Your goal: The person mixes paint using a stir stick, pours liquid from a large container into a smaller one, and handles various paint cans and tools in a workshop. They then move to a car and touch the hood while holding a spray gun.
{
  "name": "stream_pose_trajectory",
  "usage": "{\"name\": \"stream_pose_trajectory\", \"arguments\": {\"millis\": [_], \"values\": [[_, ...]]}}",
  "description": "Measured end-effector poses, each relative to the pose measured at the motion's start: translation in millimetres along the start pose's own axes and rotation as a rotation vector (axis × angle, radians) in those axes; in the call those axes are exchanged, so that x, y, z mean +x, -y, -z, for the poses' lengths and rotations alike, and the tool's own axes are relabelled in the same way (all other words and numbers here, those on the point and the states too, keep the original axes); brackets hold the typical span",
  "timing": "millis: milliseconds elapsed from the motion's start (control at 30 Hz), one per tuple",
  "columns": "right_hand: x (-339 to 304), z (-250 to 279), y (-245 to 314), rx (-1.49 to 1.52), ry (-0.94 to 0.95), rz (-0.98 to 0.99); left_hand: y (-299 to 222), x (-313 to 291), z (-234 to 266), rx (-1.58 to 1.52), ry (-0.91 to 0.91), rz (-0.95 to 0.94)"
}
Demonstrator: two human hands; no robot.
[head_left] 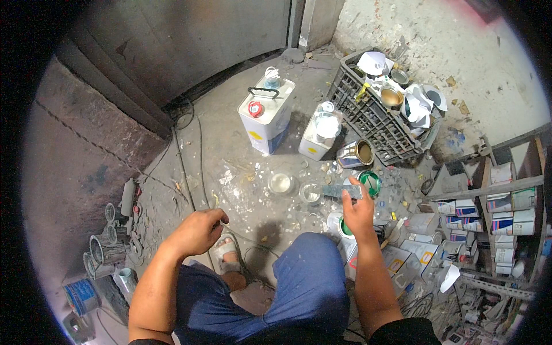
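Observation:
My right hand (359, 210) is closed on a flat, greyish see-through strip (338, 190), pinched between thumb and fingers. The strip's far end reaches over or beside a small clear cup (310, 194) on the floor; whether they touch I cannot tell. To the left of that cup stands another small cup (280, 183) with whitish contents. Close to my right hand are an open can with green paint (369, 183) and a second green-lined container (345, 226), partly hidden. My left hand (198, 231) is loosely curled above my sandalled foot, with nothing visible in it.
Beyond the cups stand a tall white rectangular can (267, 115), a smaller white can (314, 141) and an open brown can (356, 153). A tilted black crate (368, 109) holds used containers. Paint cans fill the right shelf (489, 190). Cables (183, 167) cross the left floor.

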State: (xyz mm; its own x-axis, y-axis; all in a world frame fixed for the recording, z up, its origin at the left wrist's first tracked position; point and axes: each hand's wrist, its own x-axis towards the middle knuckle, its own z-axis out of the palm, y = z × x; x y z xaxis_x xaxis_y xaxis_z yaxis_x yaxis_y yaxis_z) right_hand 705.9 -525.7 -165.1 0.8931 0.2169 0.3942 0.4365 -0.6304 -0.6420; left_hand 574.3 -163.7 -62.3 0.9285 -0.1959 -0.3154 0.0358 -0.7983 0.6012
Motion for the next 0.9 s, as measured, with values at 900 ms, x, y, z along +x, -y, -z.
{"name": "stream_pose_trajectory", "arguments": {"millis": [900], "values": [[-9.2, -3.1, 24.6, 0.058, 0.037, -0.225, -1.0, -4.6, 1.4, 0.003, 0.018, 0.030]]}}
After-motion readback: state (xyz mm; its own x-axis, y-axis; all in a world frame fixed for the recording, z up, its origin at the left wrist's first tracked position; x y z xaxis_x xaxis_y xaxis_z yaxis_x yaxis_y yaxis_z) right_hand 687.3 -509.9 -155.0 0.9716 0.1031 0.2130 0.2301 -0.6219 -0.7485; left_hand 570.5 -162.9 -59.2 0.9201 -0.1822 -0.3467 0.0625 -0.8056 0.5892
